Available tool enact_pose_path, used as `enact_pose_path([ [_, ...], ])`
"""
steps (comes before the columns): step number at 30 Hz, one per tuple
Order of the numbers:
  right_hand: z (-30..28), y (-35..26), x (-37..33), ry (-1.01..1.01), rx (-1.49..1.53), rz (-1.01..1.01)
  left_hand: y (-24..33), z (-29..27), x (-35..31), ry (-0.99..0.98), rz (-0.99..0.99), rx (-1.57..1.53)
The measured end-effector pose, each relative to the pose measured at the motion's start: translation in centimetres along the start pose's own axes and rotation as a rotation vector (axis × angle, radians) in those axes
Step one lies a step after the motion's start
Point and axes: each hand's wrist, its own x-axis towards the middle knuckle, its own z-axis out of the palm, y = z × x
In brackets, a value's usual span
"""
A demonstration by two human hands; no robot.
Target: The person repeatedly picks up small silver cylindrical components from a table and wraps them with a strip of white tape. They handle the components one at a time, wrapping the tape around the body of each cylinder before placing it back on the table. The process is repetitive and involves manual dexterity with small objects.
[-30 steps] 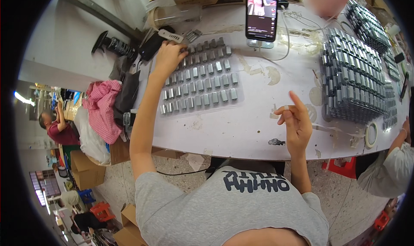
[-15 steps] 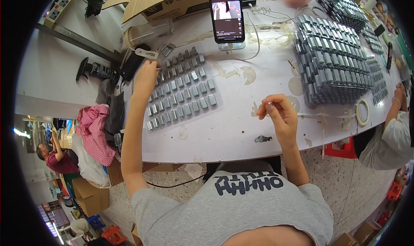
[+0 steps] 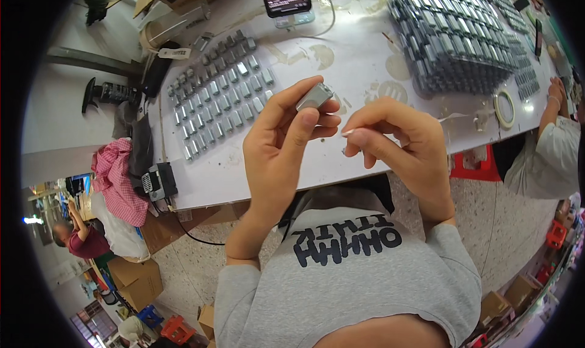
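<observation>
Silver piece (image 3: 315,96), pinched in left hand (image 3: 275,134)

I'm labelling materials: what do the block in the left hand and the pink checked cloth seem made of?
The block in the left hand looks like metal, smooth, silvery, given its soft sheen, though coated plastic can't be ruled out. The cloth seems woven fabric, matte, judging by soft folds.

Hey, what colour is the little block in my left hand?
Silvery grey; the block shows best in the head view.
</observation>
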Motion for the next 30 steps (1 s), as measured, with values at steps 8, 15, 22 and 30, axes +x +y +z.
enact_pose_path([
  [8, -0.1, -1.5, -0.6, -0.022, 0.086, 0.061, -0.3, 2.1, -2.5, 0.004, 0.241, 0.224],
  [15, 0.4, -1.4, -0.4, 0.010, 0.070, -0.062, -0.9, 2.6, -3.0, 0.125, 0.401, 0.331],
  [22, -0.2, -1.6, 0.0, -0.014, 0.107, -0.020, -0.7, 1.5, -2.6, -0.026, 0.467, 0.366],
  [30, 0.1, -1.0, 0.4, 0.001, 0.045, -0.045, -0.2, 1.6, -2.8, -0.019, 0.499, 0.507],
])
